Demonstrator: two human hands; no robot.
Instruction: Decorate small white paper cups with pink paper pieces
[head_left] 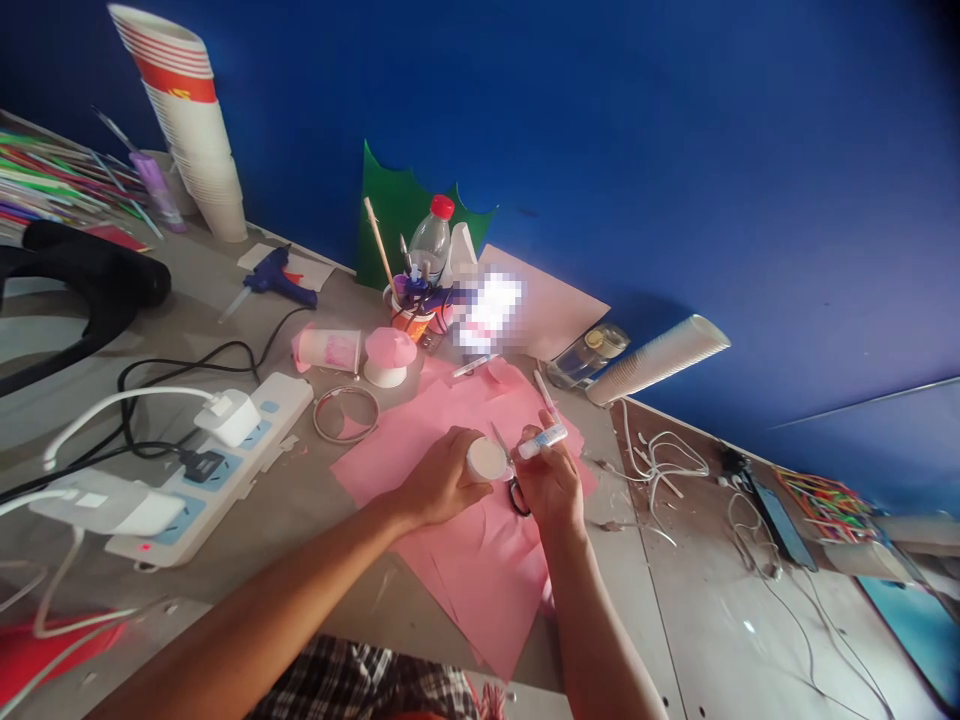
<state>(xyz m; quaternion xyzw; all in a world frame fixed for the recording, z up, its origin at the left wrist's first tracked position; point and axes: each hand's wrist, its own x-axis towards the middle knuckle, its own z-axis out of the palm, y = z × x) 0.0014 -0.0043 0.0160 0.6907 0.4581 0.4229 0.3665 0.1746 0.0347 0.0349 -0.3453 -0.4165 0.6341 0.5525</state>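
Left hand (439,482) and right hand (550,482) closed above flat pink paper (480,590)
Left grips white round cylinder (487,460); right pinches slim blue-white tube (541,441).

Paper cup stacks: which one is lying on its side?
The plain white stack by the glass jar lies on its side; the red-banded stack stands upright.

From my station I count two hands: one left hand (439,482), one right hand (551,485). Held or nearby: one white paper cup (486,460), one white tube (543,441), one pair of scissors (516,497). Around them I get one upright stack of paper cups (184,120), one lying stack of paper cups (660,360), one glue gun (281,280), one plastic bottle (431,240), one power strip (217,470), two white chargers (229,418) (112,503), one wire ring (345,415), one glass jar (589,355), one phone (784,525). Pink paper sheets (465,560) overlap, can't count them.
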